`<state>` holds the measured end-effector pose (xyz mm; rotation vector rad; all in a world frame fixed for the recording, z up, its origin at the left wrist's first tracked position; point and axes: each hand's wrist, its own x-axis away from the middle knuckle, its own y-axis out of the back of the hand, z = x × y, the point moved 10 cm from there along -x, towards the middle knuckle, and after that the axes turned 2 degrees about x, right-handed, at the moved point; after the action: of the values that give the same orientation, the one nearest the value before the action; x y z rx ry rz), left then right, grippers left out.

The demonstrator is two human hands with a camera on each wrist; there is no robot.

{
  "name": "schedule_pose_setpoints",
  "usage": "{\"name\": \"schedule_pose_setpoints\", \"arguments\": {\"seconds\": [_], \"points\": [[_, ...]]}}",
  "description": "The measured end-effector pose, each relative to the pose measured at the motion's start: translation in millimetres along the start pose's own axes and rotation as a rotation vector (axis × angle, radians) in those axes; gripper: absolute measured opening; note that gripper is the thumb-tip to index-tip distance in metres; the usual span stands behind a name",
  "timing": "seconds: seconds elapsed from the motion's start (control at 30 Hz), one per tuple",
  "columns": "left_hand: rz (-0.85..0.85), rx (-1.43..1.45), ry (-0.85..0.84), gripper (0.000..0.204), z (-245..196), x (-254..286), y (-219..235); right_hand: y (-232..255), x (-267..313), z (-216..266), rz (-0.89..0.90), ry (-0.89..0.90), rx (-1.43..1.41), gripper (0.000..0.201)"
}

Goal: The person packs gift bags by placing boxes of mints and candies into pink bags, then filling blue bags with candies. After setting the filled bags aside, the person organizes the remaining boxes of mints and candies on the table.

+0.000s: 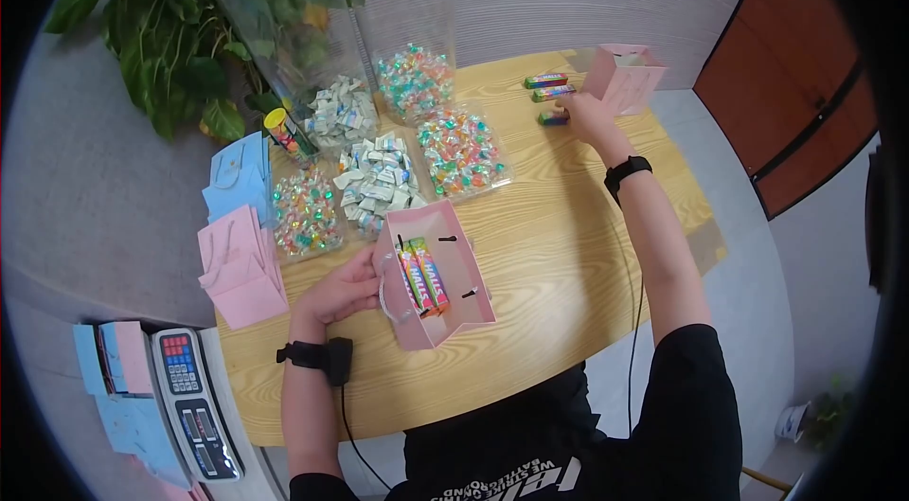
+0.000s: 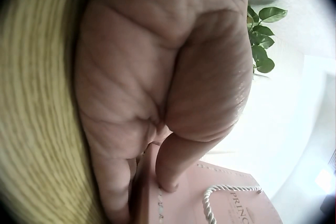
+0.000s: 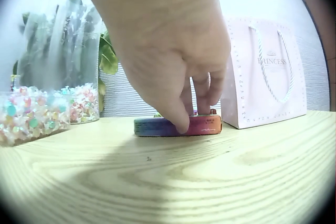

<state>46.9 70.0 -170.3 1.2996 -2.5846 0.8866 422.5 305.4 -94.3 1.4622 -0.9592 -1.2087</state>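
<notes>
My left hand [image 1: 343,293] grips the side of a pink paper gift bag [image 1: 464,274], with the thumb [image 2: 173,169] on its printed face beside a white rope handle [image 2: 231,188]. Two Halls candy sticks [image 1: 423,276] show inside the bag's opening. At the far right of the table, my right hand [image 1: 592,119] pinches a rainbow-coloured candy stick [image 3: 157,127], its thumb on the near side and fingers over the far side. Two similar candy sticks [image 1: 546,81] lie just beyond. A second pink gift bag [image 3: 268,77] stands upright beside this hand.
Clear bins hold wrapped candies [image 1: 464,152] and white packets [image 1: 379,181] at the back. A yellow-topped canister [image 1: 289,134] stands beside them. Flat blue bags [image 1: 237,174] and pink bags [image 1: 241,269] lie along the left edge. A scale [image 1: 196,406] sits lower left.
</notes>
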Motion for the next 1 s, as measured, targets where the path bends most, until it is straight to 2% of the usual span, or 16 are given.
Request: {"name": "schedule_pose_setpoints", "arguments": {"seconds": [0.03, 0.1, 0.13, 0.2, 0.3, 0.33, 0.4, 0.53, 0.6, 0.67, 0.73, 0.77, 0.83, 0.87, 0.93, 1.0], "points": [[-0.002, -0.004, -0.006, 0.066, -0.2, 0.2, 0.2, 2.9, 5.3, -0.6, -0.002, -0.002, 0.002, 0.027], [-0.018, -0.021, -0.002, 0.065, -0.8, 0.5, 0.5, 7.4, 20.0, 11.8, 0.007, 0.125, -0.081, 0.034], [-0.037, -0.035, 0.004, 0.065, -0.4, 0.6, 1.2, 12.5, 28.5, 13.8, 0.009, 0.124, -0.078, 0.034], [-0.03, -0.033, -0.013, 0.065, -3.2, 0.5, -2.1, 16.0, 48.8, 13.5, 0.136, 0.047, -0.415, 0.031], [-0.015, -0.03, -0.029, 0.067, -3.8, 0.3, -1.8, 20.5, 83.1, 18.6, 0.246, 0.037, -0.482, 0.03], [-0.008, -0.028, -0.03, 0.068, -3.3, 0.2, -1.5, 24.7, 92.6, 19.6, 0.249, 0.038, -0.476, 0.03], [-0.002, -0.01, -0.041, 0.069, -3.1, -1.5, -1.2, 21.9, 113.5, 22.1, 0.369, 0.018, -0.389, 0.031], [0.01, -0.026, -0.041, 0.072, -5.5, 1.3, -5.4, 62.6, 134.2, 53.8, 0.314, 0.08, -0.349, 0.032], [0.014, -0.025, -0.035, 0.073, -5.2, 0.1, -3.9, 112.4, 138.8, 89.5, 0.152, 0.148, -0.513, 0.031], [0.026, -0.028, -0.02, 0.075, -1.3, -0.7, -3.4, 163.0, 147.5, 138.6, 0.099, 0.275, -0.616, 0.028], [0.008, 0.035, -0.055, 0.073, -2.9, -0.3, -0.3, 188.3, 156.5, 184.7, 0.123, 0.458, -0.64, 0.027], [0.012, 0.028, -0.047, 0.073, -2.9, -0.9, -2.3, 191.0, 157.3, 196.7, 0.118, 0.449, -0.645, 0.027], [0.03, 0.069, -0.074, 0.075, -7.8, -0.3, -7.8, 201.2, 171.3, 241.3, 0.031, 0.713, -0.434, 0.019], [0.029, 0.062, -0.067, 0.075, -6.7, -0.2, -7.8, 201.8, 167.5, 251.8, 0.026, 0.707, -0.44, 0.019], [0.005, 0.064, -0.06, 0.075, -4.2, -0.6, -2.9, 187.0, 177.2, 287.2, 0.151, 0.92, -0.241, 0.015], [0.019, 0.024, -0.053, 0.076, -3.1, -1.2, -1.5, 184.2, 179.6, 301.6, 0.183, 0.961, -0.23, 0.017]]}}
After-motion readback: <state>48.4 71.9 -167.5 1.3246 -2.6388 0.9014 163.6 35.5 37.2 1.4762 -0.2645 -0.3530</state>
